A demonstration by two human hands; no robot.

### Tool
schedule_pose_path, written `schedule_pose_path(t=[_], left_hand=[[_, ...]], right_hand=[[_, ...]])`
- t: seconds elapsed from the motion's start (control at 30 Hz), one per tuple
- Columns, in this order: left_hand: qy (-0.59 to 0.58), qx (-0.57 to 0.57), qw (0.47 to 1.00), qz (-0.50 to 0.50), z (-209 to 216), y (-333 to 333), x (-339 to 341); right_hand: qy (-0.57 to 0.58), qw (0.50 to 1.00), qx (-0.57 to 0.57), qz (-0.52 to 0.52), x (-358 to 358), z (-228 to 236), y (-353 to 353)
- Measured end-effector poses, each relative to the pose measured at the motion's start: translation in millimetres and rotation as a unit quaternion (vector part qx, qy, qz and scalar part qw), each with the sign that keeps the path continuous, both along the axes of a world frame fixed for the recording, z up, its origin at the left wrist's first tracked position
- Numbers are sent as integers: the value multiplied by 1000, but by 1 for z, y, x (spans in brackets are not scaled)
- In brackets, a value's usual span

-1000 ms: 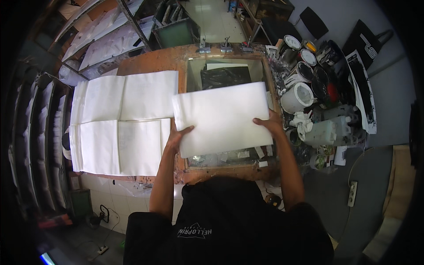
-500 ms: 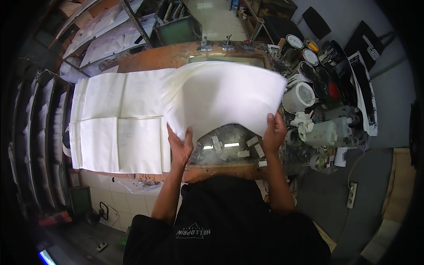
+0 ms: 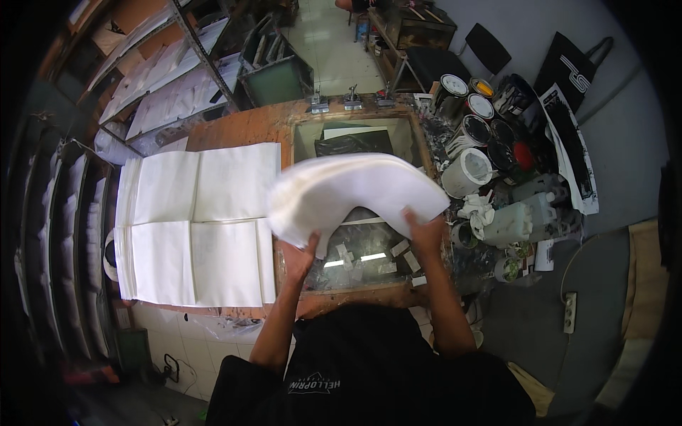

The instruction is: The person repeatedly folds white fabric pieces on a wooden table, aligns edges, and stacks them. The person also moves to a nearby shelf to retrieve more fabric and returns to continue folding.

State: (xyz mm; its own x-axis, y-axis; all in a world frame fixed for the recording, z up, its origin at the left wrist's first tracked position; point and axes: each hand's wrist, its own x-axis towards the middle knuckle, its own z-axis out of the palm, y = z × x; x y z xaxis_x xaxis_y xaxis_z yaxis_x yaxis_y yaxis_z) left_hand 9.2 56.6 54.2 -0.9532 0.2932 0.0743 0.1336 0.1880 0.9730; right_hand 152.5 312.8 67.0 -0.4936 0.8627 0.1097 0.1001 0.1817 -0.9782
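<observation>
Between my two hands bends a stack of thin white sheets (image 3: 359, 183), arched upward in the middle and blurred along its left side. Its left end is gripped by my left hand (image 3: 299, 258), thumb on top. My right hand (image 3: 426, 234) pinches the right end, and the fingers below are partly hidden. Whether the sheets are paper or cloth I cannot tell. Under the arch shows a glass pane (image 3: 366, 273) set in the wooden table, with several small pale rectangular pieces (image 3: 387, 268) on it.
Piles of flat white sheets (image 3: 234, 181) cover the table's left part. Metal hinge clamps (image 3: 353, 98) line the far edge. At right stand paint tins (image 3: 453, 89), a white bucket (image 3: 467, 172) and plastic jugs (image 3: 508, 222). Racks (image 3: 67, 234) stand at left.
The stack has come off the piles at left and moved nearer to me, bending into a tighter arch. Both hands keep hold and are closer together. The view has shifted.
</observation>
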Motion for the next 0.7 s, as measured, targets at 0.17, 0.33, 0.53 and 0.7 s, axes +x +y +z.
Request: schedule_pose_path(t=[0.17,0.33,0.53,0.7], left_hand=[[-5,52,998,-17,6,13,-4],[-294,59,953,-45,39,4,-25],[-355,-42,933,-38,-47,7,-27],[-351,-26,935,-35,-22,13,-14]], right_hand=[[-62,996,52,-28,-1,-50,29],[-260,949,-48,170,-6,22,95],[-467,824,215,239,-32,-49,59],[-364,901,169,163,-44,-31,-26]])
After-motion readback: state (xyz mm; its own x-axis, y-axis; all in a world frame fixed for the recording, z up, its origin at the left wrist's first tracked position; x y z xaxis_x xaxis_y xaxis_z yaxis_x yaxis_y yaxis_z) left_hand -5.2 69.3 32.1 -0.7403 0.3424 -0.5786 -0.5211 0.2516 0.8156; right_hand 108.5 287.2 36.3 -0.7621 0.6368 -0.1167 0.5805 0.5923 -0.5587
